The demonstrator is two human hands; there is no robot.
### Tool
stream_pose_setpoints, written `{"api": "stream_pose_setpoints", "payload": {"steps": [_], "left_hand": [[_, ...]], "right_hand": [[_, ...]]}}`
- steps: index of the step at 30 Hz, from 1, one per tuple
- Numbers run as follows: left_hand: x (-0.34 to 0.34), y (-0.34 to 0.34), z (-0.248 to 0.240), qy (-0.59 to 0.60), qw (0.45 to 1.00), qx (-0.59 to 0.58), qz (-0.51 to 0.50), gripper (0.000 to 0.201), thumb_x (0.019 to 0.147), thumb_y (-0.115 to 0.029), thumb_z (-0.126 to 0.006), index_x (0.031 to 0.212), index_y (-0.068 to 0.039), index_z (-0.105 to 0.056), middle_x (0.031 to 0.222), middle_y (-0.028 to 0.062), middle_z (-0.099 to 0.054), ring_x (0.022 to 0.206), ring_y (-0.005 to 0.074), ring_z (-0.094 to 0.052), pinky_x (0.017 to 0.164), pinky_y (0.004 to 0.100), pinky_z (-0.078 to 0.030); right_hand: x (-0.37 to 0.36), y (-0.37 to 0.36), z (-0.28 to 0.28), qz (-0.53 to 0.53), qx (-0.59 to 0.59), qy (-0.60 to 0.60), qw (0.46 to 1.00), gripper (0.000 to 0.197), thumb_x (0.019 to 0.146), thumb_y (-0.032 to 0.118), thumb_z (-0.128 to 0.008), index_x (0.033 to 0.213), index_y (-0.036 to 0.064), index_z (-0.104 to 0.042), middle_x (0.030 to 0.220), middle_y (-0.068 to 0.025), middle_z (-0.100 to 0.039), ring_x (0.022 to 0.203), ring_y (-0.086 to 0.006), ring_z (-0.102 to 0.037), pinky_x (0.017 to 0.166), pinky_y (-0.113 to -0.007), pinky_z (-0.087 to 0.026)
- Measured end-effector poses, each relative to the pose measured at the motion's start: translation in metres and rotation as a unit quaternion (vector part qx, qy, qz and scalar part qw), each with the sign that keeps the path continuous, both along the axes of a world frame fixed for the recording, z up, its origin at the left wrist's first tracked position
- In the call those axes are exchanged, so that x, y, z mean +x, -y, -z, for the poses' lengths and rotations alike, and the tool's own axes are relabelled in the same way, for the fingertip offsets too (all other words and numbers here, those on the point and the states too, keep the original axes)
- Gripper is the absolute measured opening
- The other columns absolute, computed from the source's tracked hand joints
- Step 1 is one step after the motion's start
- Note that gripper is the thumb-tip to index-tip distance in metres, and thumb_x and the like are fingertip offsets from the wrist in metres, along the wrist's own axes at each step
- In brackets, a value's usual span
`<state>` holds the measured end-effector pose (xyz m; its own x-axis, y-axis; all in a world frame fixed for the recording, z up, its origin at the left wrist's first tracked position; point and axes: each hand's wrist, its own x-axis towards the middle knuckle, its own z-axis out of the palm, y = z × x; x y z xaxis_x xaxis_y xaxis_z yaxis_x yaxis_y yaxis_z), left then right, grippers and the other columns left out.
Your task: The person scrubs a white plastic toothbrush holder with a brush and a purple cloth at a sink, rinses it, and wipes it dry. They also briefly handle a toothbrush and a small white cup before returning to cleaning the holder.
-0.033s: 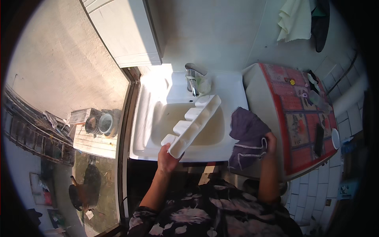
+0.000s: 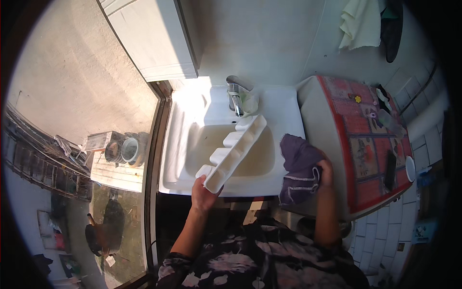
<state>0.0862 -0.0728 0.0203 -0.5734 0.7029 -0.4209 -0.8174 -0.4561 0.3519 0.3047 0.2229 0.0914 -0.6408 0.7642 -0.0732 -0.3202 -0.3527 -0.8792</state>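
Left hand: my left hand (image 2: 205, 194) grips the near end of the white holder (image 2: 235, 155), at the front edge of the sink (image 2: 284, 103).
White holder: long, four cup-like bumps along one side; slants across above the sink, far end near the tap (image 2: 235, 98). Can't tell if it touches the sink.
Right hand: my right hand (image 2: 326, 171), right of the sink, has the purple cloth (image 2: 299, 166) gathered in its fingers; some fingers hidden.
Purple cloth: pale stitched edge, hangs crumpled by the sink's right side, apart from the holder.
Progress: holder and cloth both in hand, holder up over the sink. Wiped or not, can't tell. Left, by my judgement: both to be put down; basin looks filled with cloudy water.
Change: cloth more bunched than in the earlier frame, right hand slightly further over it, view shifted a touch. Left grip same, holder barely moved.
Behind sink: tap, with a clear cup (image 2: 250, 102) just beside it.
Right of sink: red patterned cover (image 2: 341, 149), bearing a dark flat thing (image 2: 389, 171) and a white dish (image 2: 410, 168).
Beyond, upper right of sink: hanging pale towel (image 2: 358, 26).
Left of sink: window frame (image 2: 154, 144); outside it, a round basin (image 2: 129, 150).
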Motion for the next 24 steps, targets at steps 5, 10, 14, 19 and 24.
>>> {"api": "stream_pose_setpoints", "payload": {"steps": [5, 10, 14, 19, 24], "left_hand": [[-0.001, 0.034, 0.004, 0.040, 0.997, -0.021, -0.058, 0.039, 0.085, -0.028, -0.054, 0.119, -0.008, -0.052, 0.114, 0.0085, -0.060, 0.106, 0.0269, -0.057, 0.091, 0.0402, -0.046], [-0.001, 0.061, 0.006, 0.034, 0.993, -0.075, -0.088, 0.039, 0.086, -0.032, -0.054, 0.119, -0.010, -0.054, 0.114, 0.0065, -0.061, 0.107, 0.0252, -0.057, 0.091, 0.0401, -0.045], [0.003, 0.075, 0.012, 0.026, 0.994, -0.044, -0.092, 0.037, 0.089, -0.032, -0.051, 0.116, -0.007, -0.056, 0.114, 0.0084, -0.062, 0.105, 0.0269, -0.059, 0.086, 0.0412, -0.050], [0.008, 0.080, 0.018, -0.012, 0.995, -0.047, -0.092, 0.038, 0.090, -0.033, -0.049, 0.120, -0.009, -0.054, 0.113, 0.0080, -0.062, 0.100, 0.0266, -0.061, 0.073, 0.0398, -0.054], [0.012, 0.079, 0.015, -0.058, 0.982, -0.147, -0.099, 0.038, 0.090, -0.033, -0.050, 0.120, -0.009, -0.052, 0.111, 0.0083, -0.062, 0.096, 0.0246, -0.062, 0.071, 0.0393, -0.052]], "right_hand": [[-0.049, -0.004, 0.025, -0.093, 0.133, 0.240, 0.957, 0.041, 0.069, 0.006, -0.056, 0.109, -0.0042, -0.060, 0.096, -0.0105, -0.065, 0.086, -0.0196, -0.061, 0.079, -0.028, -0.048], [-0.105, -0.006, 0.073, -0.212, 0.453, 0.442, 0.745, 0.053, 0.069, 0.015, -0.064, 0.120, 0.0071, -0.055, 0.108, -0.0172, -0.059, 0.099, -0.0297, -0.059, 0.083, -0.039, -0.048], [-0.144, 0.018, 0.124, -0.239, 0.546, 0.520, 0.612, 0.065, 0.068, 0.021, -0.068, 0.129, 0.0171, -0.048, 0.120, -0.0208, -0.051, 0.112, -0.0384, -0.051, 0.087, -0.046, -0.047], [-0.177, 0.038, 0.187, -0.346, 0.455, 0.446, 0.689, 0.051, 0.065, 0.019, -0.070, 0.114, 0.0094, -0.060, 0.102, -0.0210, -0.062, 0.097, -0.0367, -0.060, 0.081, -0.042, -0.048], [-0.165, 0.023, 0.171, -0.182, 0.186, 0.298, 0.918, 0.036, 0.065, 0.009, -0.066, 0.099, -0.0012, -0.064, 0.085, -0.0133, -0.067, 0.076, -0.0218, -0.063, 0.072, -0.034, -0.049]]}}
